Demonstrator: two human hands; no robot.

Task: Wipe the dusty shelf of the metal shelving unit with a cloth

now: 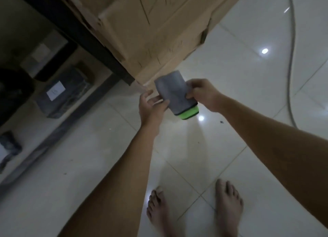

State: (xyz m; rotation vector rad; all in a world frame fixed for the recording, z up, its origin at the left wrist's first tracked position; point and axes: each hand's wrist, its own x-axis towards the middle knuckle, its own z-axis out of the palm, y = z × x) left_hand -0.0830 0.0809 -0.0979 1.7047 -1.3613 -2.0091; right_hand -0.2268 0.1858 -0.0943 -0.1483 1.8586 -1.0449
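Observation:
A folded grey cloth with a bright green edge is held in front of me above the floor. My right hand grips its right side, thumb pressed on top. My left hand touches its left edge from below, fingers spread and curled under it. The metal shelving unit shows as a dark frame at the upper left, its lower shelf pale and dim. The cloth is apart from the shelf, just right of the frame's corner.
A large cardboard box juts out from the unit above my hands. Dark wrapped packages with white labels lie on the lower shelf. A grey cable runs over the glossy white tiled floor. My bare feet stand below.

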